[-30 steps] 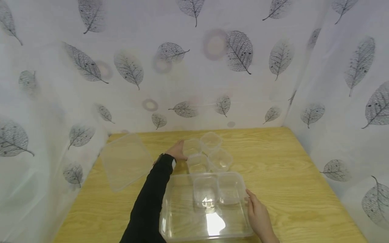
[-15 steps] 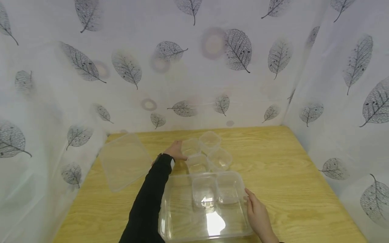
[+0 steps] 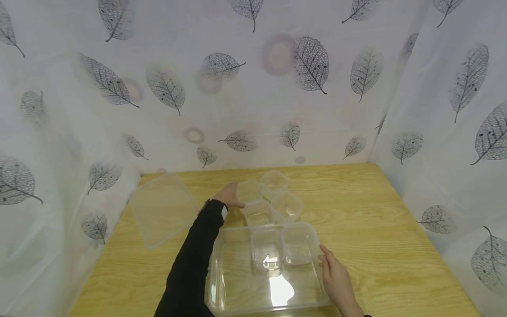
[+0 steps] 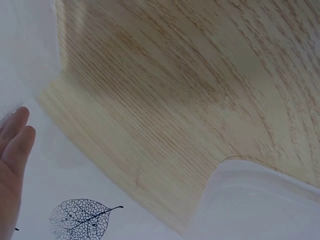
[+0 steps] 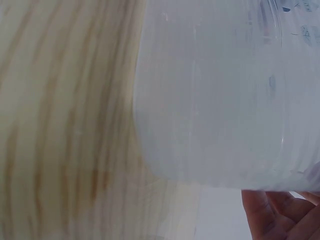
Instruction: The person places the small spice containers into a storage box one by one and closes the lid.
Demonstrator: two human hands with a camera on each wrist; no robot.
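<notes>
My left hand (image 3: pixel 229 196) reaches to a small clear plastic container (image 3: pixel 248 191), fingers at its back-left side and thumb near its front-left corner. In the left wrist view, two fingers (image 4: pixel 19 145) meet the plastic wall at the left edge. My right hand (image 3: pixel 336 278) holds the right side of a large clear rectangular container (image 3: pixel 237 286); its fingertips lie at the side wall. In the right wrist view, the fingers (image 5: pixel 262 212) go behind the frosted wall (image 5: pixel 210 100). Two small containers (image 3: pixel 267 248) stand side by side in the large one, against its back wall.
Three more small clear containers, including one at the back (image 3: pixel 274 181), cluster beside the one at my left hand, behind the large container. A flat translucent lid (image 3: pixel 163 210) lies on the wooden table (image 3: pixel 368 220) at the left. Leaf-print white curtains (image 3: pixel 253 101) enclose the table.
The view shifts slightly with the head. Both hands and the containers keep their places.
</notes>
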